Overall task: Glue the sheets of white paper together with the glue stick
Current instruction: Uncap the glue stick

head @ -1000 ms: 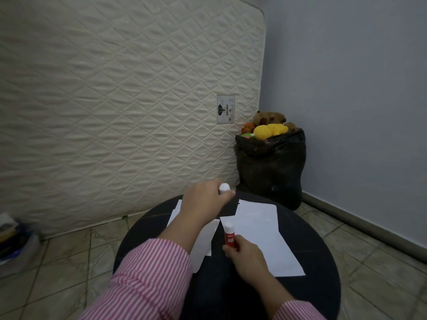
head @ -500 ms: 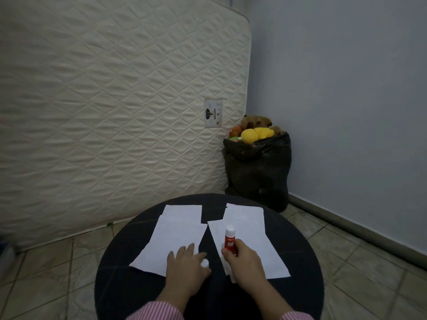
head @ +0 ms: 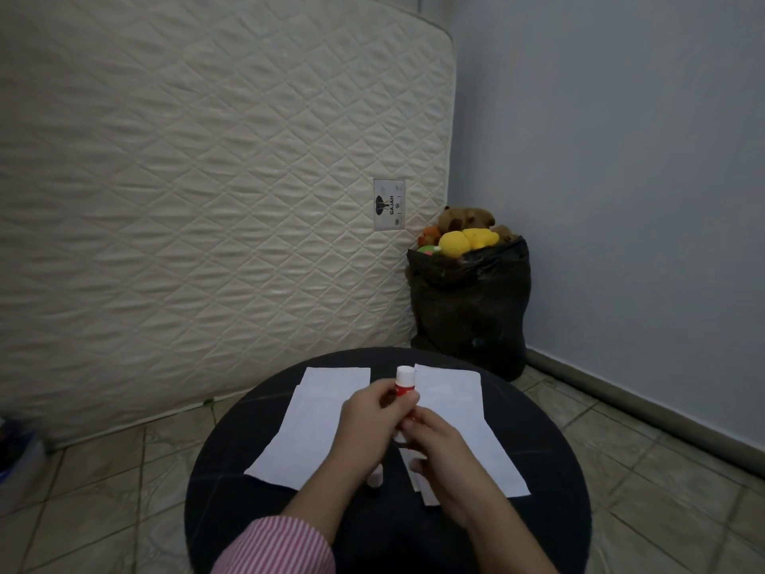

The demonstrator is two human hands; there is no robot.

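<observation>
Fingers [head: 372, 401] of left hand [head: 364, 432] and right hand [head: 439, 449] grasp upright glue stick [head: 405, 383], white tip at 12 o'clock; half a second earlier, only right held it.

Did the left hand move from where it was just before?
Yes. The left hand left the table, rising from the left paper's near edge to grip the glue stick.
</observation>
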